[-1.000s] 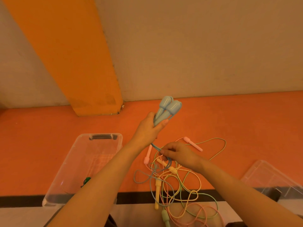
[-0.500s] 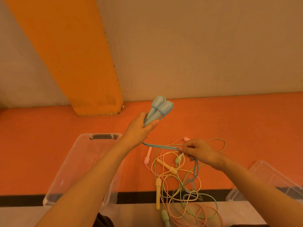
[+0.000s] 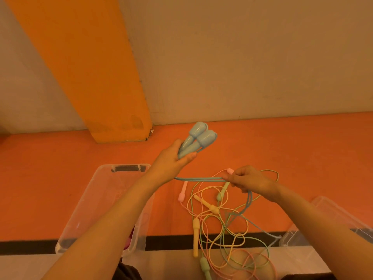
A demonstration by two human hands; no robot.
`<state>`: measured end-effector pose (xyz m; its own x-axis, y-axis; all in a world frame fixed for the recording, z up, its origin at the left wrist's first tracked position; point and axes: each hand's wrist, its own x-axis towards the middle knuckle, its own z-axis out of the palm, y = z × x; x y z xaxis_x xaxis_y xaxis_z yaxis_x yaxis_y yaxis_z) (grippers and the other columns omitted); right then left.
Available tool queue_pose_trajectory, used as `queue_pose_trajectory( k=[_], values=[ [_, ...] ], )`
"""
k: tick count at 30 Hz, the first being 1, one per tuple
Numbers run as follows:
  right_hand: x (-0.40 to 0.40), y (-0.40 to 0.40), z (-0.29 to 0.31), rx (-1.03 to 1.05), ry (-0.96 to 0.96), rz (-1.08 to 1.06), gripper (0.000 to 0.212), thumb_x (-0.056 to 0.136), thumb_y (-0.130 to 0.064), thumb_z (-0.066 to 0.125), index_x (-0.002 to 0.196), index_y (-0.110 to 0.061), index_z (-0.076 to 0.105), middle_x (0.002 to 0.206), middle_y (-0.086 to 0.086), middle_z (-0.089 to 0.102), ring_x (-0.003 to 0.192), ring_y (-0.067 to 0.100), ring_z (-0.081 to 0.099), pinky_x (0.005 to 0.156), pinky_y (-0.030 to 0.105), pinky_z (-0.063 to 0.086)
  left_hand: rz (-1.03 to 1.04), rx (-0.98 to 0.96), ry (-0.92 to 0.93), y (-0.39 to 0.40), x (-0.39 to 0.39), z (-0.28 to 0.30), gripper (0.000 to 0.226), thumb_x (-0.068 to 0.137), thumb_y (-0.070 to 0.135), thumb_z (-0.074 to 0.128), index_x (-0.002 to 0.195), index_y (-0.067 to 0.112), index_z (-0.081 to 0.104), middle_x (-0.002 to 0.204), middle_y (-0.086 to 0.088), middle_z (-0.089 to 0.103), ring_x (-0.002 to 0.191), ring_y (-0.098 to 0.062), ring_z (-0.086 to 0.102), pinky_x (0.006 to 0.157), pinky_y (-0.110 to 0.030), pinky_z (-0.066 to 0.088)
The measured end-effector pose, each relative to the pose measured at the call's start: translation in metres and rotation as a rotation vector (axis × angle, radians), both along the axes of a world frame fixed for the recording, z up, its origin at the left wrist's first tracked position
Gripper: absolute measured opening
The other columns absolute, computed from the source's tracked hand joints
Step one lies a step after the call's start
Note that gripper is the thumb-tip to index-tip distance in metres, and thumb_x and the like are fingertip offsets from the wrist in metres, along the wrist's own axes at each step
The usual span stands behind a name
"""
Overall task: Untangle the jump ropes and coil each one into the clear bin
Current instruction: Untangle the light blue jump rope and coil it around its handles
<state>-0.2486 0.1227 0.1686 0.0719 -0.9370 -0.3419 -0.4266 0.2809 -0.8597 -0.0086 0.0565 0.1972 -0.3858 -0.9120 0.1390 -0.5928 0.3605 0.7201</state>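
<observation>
My left hand (image 3: pixel 171 158) grips the two light blue handles (image 3: pixel 198 138) of the blue jump rope, held up above the orange floor. The doubled blue cord (image 3: pixel 199 179) runs level from that hand to my right hand (image 3: pixel 248 180), which pinches it; past my right hand the cord drops into the tangle. Yellow, green and pink ropes (image 3: pixel 222 229) lie knotted together on the floor below my right hand. The clear bin (image 3: pixel 96 195) stands on the floor at the left, partly hidden by my left forearm.
A second clear bin or lid (image 3: pixel 333 213) sits at the right behind my right forearm. An orange pillar (image 3: pixel 96 77) and a beige wall stand ahead. Something pink shows low inside the left bin.
My right hand has slid to the right along the blue cord, drawing it into a taut level stretch away from my left hand. More blue cord has come out of the tangle.
</observation>
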Motion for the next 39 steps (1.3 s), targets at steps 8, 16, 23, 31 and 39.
queue_pose_trajectory(
  k=[8,16,23,31,39],
  values=[
    [-0.013,-0.003,-0.001,0.026,-0.076,-0.033,0.029,0.087,-0.026,0.067,0.068,-0.003,0.063,0.047,-0.001,0.044,0.038,0.008,0.038,0.041,0.022,0.031,-0.004,-0.008,-0.004,-0.001,0.002,0.001,0.053,0.079,0.053,0.052,0.108,0.009,0.052,0.075,0.006,0.053,0.061,-0.011,0.05,0.062,-0.042,0.045],
    [-0.016,-0.002,0.004,-0.003,-0.147,0.034,0.027,0.09,-0.02,0.063,0.065,-0.012,0.067,0.055,-0.001,0.046,0.048,0.01,0.041,0.05,0.021,0.038,0.035,-0.011,-0.02,-0.003,0.007,0.002,0.055,0.078,0.056,0.051,0.109,0.011,0.052,0.079,0.001,0.057,0.066,-0.016,0.054,0.062,-0.039,0.042],
    [-0.011,-0.008,0.034,-0.086,-0.5,-0.109,0.018,0.082,-0.02,0.062,0.075,-0.003,0.062,0.053,-0.003,0.039,0.046,0.008,0.032,0.051,0.021,0.035,0.009,-0.034,-0.012,-0.001,0.005,0.004,0.067,0.073,0.068,0.046,0.109,0.011,0.052,0.088,-0.004,0.061,0.08,-0.022,0.058,0.071,-0.043,0.044],
    [-0.011,-0.01,0.028,-0.024,-0.271,-0.044,0.03,0.095,-0.02,0.055,0.067,-0.01,0.054,0.052,-0.001,0.048,0.043,0.008,0.045,0.053,0.024,0.051,0.05,-0.04,0.007,-0.002,0.007,0.007,0.052,0.078,0.054,0.051,0.11,0.013,0.052,0.088,-0.002,0.06,0.081,-0.022,0.058,0.072,-0.041,0.044],
    [-0.013,-0.023,0.029,-0.056,-0.346,-0.158,0.032,0.092,-0.019,0.058,0.061,-0.012,0.051,0.052,0.001,0.045,0.049,0.012,0.039,0.06,0.028,0.039,-0.104,0.017,-0.008,0.004,0.002,0.007,0.036,0.08,0.05,0.054,0.106,0.025,0.049,0.078,0.011,0.053,0.067,-0.005,0.052,0.062,-0.03,0.04]
  ],
)
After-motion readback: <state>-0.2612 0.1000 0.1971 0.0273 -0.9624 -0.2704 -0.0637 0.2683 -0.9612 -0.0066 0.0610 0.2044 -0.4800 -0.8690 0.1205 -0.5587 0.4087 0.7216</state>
